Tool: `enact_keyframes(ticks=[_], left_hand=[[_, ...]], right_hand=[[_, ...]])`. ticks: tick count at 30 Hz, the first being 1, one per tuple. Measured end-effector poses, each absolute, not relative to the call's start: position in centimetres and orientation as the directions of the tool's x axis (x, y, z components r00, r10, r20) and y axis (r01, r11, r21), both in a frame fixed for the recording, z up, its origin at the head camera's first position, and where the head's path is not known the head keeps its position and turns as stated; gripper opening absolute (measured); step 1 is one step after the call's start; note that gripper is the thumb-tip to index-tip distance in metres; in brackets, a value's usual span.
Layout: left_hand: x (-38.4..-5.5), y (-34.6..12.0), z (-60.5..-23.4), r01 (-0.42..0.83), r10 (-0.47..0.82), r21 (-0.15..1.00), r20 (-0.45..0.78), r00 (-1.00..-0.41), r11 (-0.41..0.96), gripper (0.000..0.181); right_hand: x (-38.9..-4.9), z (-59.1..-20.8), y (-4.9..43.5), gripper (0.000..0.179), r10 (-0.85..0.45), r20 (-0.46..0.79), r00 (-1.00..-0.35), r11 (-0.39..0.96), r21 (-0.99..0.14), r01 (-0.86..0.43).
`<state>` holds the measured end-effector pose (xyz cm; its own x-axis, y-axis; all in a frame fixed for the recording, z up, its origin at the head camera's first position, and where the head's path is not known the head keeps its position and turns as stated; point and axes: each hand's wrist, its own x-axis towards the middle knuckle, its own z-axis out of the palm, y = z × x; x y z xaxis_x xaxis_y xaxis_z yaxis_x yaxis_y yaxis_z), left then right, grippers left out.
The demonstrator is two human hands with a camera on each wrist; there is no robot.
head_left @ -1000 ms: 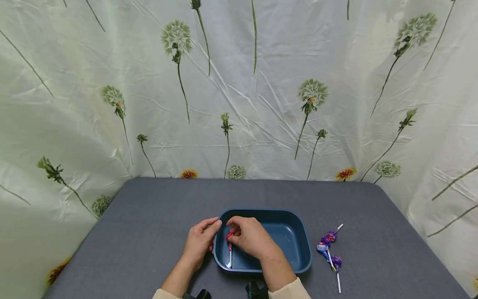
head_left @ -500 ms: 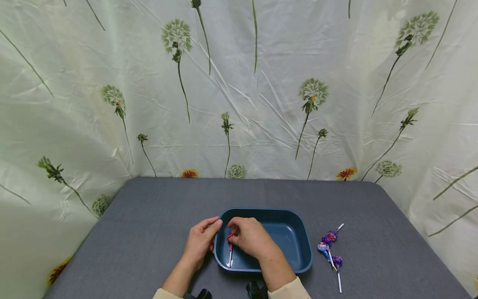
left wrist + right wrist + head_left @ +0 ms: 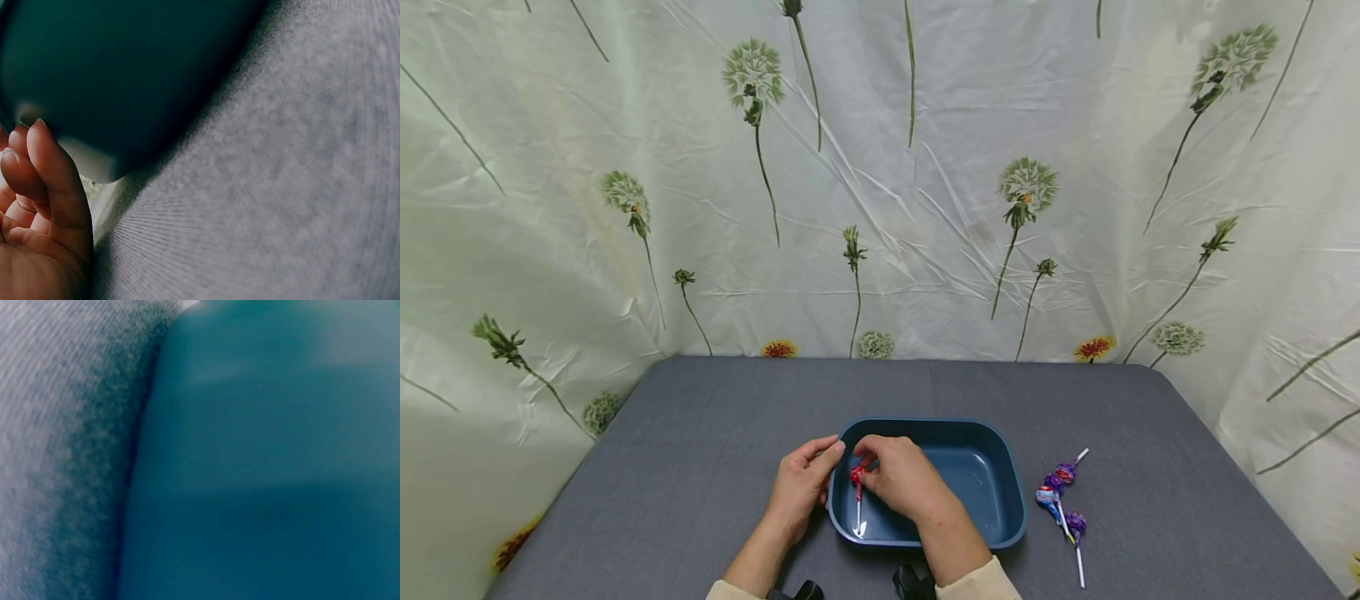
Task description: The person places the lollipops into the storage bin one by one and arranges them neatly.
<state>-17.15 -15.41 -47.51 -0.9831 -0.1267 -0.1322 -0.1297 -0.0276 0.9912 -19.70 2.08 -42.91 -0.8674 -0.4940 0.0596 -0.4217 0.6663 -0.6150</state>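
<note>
A blue rectangular tub (image 3: 936, 546) stands on the table in the head view. Inside it, along the left end, a red-wrapped lollipop (image 3: 857, 476) lies with its white stick toward the near side. My right hand (image 3: 906, 479) reaches into the tub, its thumb and fingertips at the lollipop's red head. At the tub's left side, my left hand (image 3: 801, 483) holds the wall, thumb at the rim. The left wrist view shows curled left-hand fingers (image 3: 59, 181) against the tub's outer wall. The right wrist view has only the tub's side (image 3: 262, 437) and cloth, no hand.
Right of the tub, several purple and blue wrapped lollipops (image 3: 1049, 495) lie in a loose cluster on the grey cloth-covered table (image 3: 737, 400). A white curtain (image 3: 940, 208) with dandelion prints hangs behind the table.
The red lollipop has shifted slightly left in the tub, and more of its head shows beside the right thumb. The left hand and tub have stayed in place.
</note>
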Motion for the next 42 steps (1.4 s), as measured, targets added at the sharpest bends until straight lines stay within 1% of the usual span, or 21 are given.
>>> enact_keyframes(ticks=[5, 14, 25, 30, 36, 42], left_hand=[[-17.2, -15.4, -47.5, -0.129, -0.128, 0.991, -0.131, -0.983, -0.025, 0.044], [-17.2, -15.4, -47.5, -0.136, -0.13, 0.99, -0.14, -0.982, -0.036, 0.041], [-17.3, -15.5, -47.4, -0.139, -0.134, 0.99, -0.142, -0.981, -0.033, 0.042], [-17.3, -15.3, -47.4, -0.143, -0.135, 0.989, -0.145, -0.98, -0.029, 0.043], [-17.3, -15.1, -47.3, -0.133, -0.139, 0.99, -0.138, -0.981, -0.042, 0.043], [-17.4, -15.2, -47.3, -0.146, -0.154, 0.989, -0.15, -0.977, -0.037, 0.044]], right_hand=[[-19.7, -42.9, 2.1, 0.023, -0.499, 0.051, -0.865, 0.655, -0.631, -0.415], [-19.7, -42.9, 2.0, 0.023, -0.492, 0.048, -0.869, 0.665, -0.624, -0.411], [-19.7, -42.6, 2.2, 0.024, -0.476, 0.034, -0.879, 0.657, -0.65, -0.381], [-19.6, -42.3, 2.7, 0.025, -0.454, 0.053, -0.89, 0.648, -0.666, -0.37], [-19.4, -41.5, 3.3, 0.025, -0.446, 0.071, -0.892, 0.601, -0.715, -0.357], [-19.1, -39.6, 4.5, 0.027, -0.429, 0.074, -0.9, 0.583, -0.739, -0.339]])
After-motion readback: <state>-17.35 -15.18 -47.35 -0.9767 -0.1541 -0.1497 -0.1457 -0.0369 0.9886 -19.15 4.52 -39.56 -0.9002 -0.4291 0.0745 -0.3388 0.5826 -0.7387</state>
